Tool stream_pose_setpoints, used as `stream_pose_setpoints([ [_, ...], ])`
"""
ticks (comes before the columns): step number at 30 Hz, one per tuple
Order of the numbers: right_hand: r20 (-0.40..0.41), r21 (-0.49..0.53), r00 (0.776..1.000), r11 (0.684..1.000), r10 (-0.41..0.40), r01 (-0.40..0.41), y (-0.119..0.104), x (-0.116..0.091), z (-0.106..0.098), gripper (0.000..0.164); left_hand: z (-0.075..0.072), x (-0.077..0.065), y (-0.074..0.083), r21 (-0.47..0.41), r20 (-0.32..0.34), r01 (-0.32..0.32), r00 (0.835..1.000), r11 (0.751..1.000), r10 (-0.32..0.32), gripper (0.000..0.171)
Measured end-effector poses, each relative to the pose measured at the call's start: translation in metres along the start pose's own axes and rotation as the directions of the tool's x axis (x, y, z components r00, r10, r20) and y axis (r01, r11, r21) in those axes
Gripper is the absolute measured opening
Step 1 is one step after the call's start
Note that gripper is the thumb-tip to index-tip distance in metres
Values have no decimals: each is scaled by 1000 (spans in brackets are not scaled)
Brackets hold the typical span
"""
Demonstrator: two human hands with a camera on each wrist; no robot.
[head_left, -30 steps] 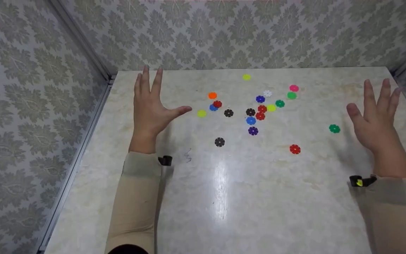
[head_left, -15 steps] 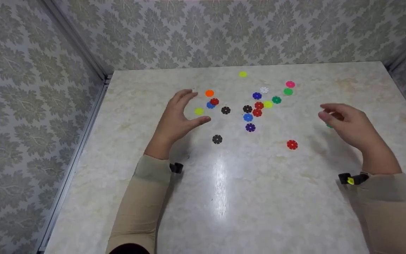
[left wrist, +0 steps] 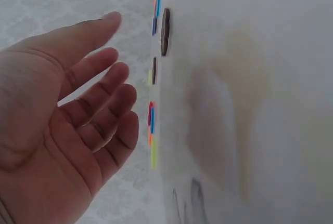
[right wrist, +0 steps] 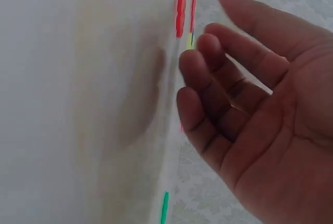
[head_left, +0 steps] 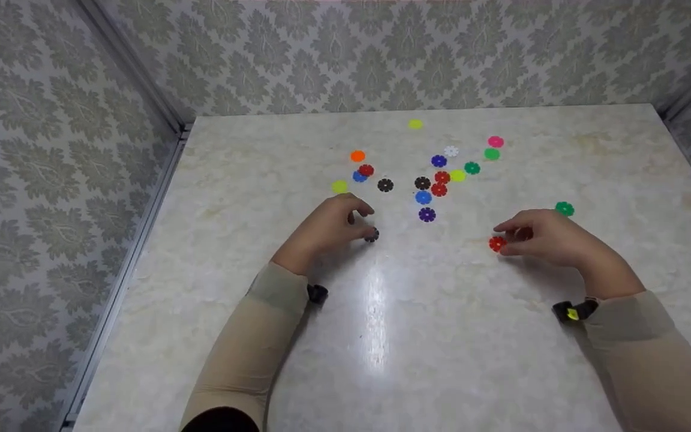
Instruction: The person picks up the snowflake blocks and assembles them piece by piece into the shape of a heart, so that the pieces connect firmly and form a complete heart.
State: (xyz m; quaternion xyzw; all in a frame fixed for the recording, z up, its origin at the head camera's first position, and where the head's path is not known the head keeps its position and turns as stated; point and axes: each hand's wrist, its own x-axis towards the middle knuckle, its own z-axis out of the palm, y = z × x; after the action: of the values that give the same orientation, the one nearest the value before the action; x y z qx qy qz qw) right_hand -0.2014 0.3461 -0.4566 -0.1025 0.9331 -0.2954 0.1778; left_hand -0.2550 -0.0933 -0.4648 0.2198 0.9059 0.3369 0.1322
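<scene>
My left hand (head_left: 335, 225) hovers over the near left of the scattered discs, fingers loosely bent. In the head view its thumb overlaps a black notched flower disc (head_left: 373, 236). The left wrist view shows that same black disc (left wrist: 165, 31) lying flat on the tabletop, apart from the fingertips, and nothing in the palm. My right hand (head_left: 552, 240) is beside a red flower disc (head_left: 495, 243), thumb and index finger parted at its right edge. In the right wrist view the red disc (right wrist: 180, 13) lies on the table beyond the relaxed fingers, and the hand holds nothing.
A green disc (head_left: 564, 209) lies just behind my right hand. Farther back several more discs are scattered, among them a purple one (head_left: 427, 214), an orange one (head_left: 357, 156) and a pink one (head_left: 495, 141). Patterned walls border the marbled table (head_left: 441, 336).
Both hands have come inward and down from a wide, spread-finger pose, the left to the black disc, the right to the red one. Their fingers have bent. The discs stay in place.
</scene>
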Motion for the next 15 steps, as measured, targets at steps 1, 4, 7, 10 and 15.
stream_pose_setpoints([
  [1,2,-6,1000,1000,4,-4,-1,0,1,50,2,1,1,19,11,-7,1000,1000,7,41],
  [4,15,-26,1000,1000,16,-16,-4,2,5,49,8,3,3,70,42,-26,999,997,23,42],
  [7,21,-42,999,998,45,-44,-6,4,8,46,14,2,4,96,69,-30,997,995,24,36],
  [10,19,-47,997,997,69,-68,-5,7,10,40,18,0,4,74,76,-10,997,997,4,28],
  [15,-7,-58,998,996,65,-66,-3,9,11,32,21,-4,5,11,50,17,999,1000,-17,14],
])
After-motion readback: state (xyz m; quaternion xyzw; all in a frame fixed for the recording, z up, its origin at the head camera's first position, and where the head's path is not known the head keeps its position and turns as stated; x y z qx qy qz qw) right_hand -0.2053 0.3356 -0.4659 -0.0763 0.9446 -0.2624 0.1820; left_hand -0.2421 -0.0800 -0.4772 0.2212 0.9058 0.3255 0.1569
